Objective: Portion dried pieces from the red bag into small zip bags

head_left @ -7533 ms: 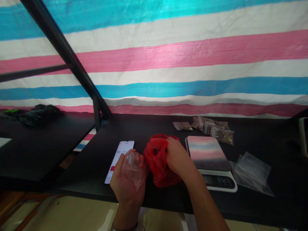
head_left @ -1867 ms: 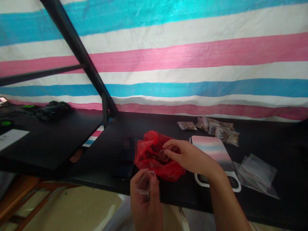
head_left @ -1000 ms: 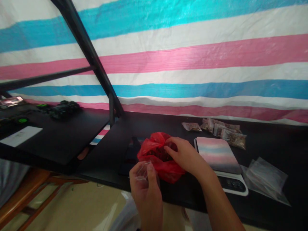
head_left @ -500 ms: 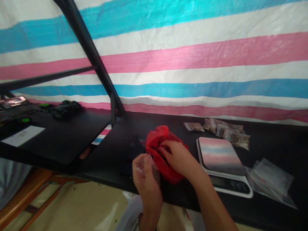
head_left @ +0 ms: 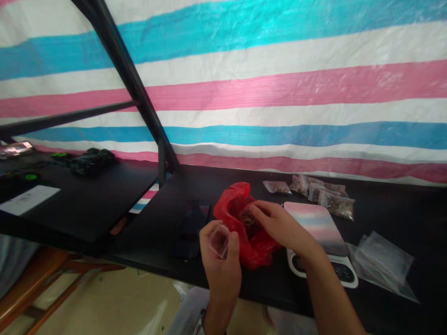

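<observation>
So the left hand [head_left: 223, 265] is nearest, fingers curled round with the thumb on the other side, gripping a small clear bag [head_left: 219, 242] whose mouth gapes upward. There's a watch or bracelet [head_left: 200, 321] on that wrist. The right hand [head_left: 279, 228] is half closed, thumb and fingertips pinching what looks like a little clear cup [head_left: 247, 218] inside the mouth of the red plastic bag [head_left: 256, 256]. Brown bits show in there, though the cup's a bit blurry.

The red bag sits on the black table [head_left: 150, 228], just right of the left hand. A dark phone [head_left: 190, 235] lies to its left, and the kitchen scale [head_left: 314, 228] is partly behind the right forearm. Flat clear bags [head_left: 386, 260] lie right of the scale, filled baggies [head_left: 337, 204] behind it, then the striped sheet [head_left: 279, 102].
</observation>
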Action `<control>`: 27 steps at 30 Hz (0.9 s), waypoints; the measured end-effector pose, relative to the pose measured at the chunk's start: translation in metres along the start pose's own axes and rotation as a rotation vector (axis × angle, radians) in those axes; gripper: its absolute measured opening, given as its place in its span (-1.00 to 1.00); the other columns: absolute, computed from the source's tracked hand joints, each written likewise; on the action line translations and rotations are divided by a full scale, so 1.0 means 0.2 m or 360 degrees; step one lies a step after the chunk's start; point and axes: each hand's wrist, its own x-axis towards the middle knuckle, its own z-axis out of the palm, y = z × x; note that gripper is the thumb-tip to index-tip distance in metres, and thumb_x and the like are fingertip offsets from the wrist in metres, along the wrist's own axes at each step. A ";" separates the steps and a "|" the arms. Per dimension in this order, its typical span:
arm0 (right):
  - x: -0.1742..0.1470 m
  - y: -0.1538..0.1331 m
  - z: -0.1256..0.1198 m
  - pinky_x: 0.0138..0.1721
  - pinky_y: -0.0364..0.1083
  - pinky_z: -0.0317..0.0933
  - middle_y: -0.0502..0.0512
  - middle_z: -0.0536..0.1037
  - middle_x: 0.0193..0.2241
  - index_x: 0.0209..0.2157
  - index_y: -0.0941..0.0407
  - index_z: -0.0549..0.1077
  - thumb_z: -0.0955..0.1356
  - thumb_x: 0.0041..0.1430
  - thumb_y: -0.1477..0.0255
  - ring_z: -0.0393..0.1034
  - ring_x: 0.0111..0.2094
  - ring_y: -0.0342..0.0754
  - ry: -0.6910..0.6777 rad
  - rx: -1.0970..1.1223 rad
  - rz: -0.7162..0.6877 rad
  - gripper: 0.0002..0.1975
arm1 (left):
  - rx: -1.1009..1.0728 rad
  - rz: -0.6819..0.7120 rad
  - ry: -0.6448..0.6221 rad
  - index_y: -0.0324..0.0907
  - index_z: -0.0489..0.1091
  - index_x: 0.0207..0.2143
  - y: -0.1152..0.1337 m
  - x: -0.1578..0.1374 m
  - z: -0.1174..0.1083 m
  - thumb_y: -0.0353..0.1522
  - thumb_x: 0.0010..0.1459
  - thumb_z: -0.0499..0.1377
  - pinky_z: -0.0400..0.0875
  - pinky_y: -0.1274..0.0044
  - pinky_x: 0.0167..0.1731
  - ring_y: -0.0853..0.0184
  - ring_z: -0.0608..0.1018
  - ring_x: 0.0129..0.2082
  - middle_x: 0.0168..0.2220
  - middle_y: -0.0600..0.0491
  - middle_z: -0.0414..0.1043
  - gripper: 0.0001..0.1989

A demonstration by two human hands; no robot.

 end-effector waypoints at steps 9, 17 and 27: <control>-0.08 -0.13 -0.02 -0.09 -0.09 0.43 0.06 0.71 -0.19 -0.11 0.06 0.60 0.36 0.39 0.24 0.62 -0.16 -0.03 -0.0045 0.0366 -0.0157 -0.76 | 0.0217 -0.0084 -0.0297 -0.12 0.44 -0.10 0.00 -0.03 0.03 -0.26 0.11 0.43 0.55 0.45 -0.20 0.28 0.61 -0.25 -0.21 0.05 0.55 -0.65; -0.11 -0.19 0.04 -0.16 -0.09 0.37 -0.02 0.70 -0.21 -0.12 0.00 0.64 0.46 0.28 0.38 0.56 -0.22 -0.06 -0.0031 0.0071 -0.0182 -0.85 | 0.0077 -0.0259 -0.0319 -0.13 0.40 -0.02 -0.01 -0.01 0.03 -0.18 0.14 0.42 0.57 0.46 -0.23 0.27 0.65 -0.24 -0.16 0.02 0.59 -0.56; -0.12 -0.21 0.06 -0.02 -0.06 0.39 -0.04 0.70 -0.13 -0.05 -0.06 0.64 0.46 0.15 0.56 0.58 -0.13 -0.03 -0.0067 0.0038 -0.0240 -0.65 | 0.0101 -0.0245 -0.0312 -0.15 0.41 -0.02 -0.02 0.00 0.01 -0.30 0.13 0.37 0.54 0.46 -0.18 0.27 0.64 -0.20 -0.14 0.02 0.58 -0.62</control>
